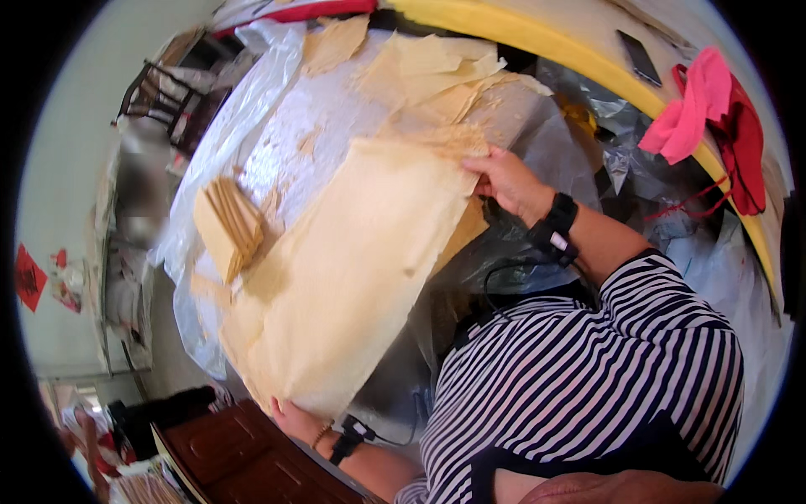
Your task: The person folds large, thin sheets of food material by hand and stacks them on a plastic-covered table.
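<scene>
A large, thin, pale yellow sheet [352, 252] is stretched between my two hands above the table, with a small dark spot near its lower right edge. My right hand [504, 183] pinches its upper right corner, thumb on top. At the opposite end, my left hand [289, 416] grips the bottom edge; some fingers are hidden beneath it. Left of the sheet lies a stack of folded yellow pieces [230, 227]. More thin sheets with ragged edges [434, 69] lie beyond it. Part of a darker yellow sheet [463, 236] shows under the right edge.
Clear plastic film [252, 107] covers the table's rim, and crumbs lie on its pale top [296, 132]. A yellow-edged surface [630, 94] at upper right holds a phone [639, 58], a pink cloth [692, 107] and a red cloth item [746, 151]. Brown wooden furniture [252, 453] stands at lower left.
</scene>
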Action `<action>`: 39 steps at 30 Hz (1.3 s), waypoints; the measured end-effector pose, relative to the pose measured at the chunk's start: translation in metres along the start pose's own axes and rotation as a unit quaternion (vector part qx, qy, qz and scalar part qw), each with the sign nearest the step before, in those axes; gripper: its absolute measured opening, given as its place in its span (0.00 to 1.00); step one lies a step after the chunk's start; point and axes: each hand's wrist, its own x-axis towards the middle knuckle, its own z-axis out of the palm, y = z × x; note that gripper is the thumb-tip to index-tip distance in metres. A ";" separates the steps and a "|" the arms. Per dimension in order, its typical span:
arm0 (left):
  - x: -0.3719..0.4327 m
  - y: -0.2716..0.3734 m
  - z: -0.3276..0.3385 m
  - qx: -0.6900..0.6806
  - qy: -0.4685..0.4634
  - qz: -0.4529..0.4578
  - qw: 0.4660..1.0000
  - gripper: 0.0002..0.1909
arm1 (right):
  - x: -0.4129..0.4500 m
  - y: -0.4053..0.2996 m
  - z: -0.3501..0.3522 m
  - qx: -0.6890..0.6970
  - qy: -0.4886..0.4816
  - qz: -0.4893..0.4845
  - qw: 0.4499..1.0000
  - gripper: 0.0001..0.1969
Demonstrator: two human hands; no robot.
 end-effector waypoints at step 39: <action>-0.033 0.078 0.021 0.331 0.118 0.195 0.916 0.28 | 0.075 -0.160 0.147 -0.059 -0.099 -0.344 0.932 0.12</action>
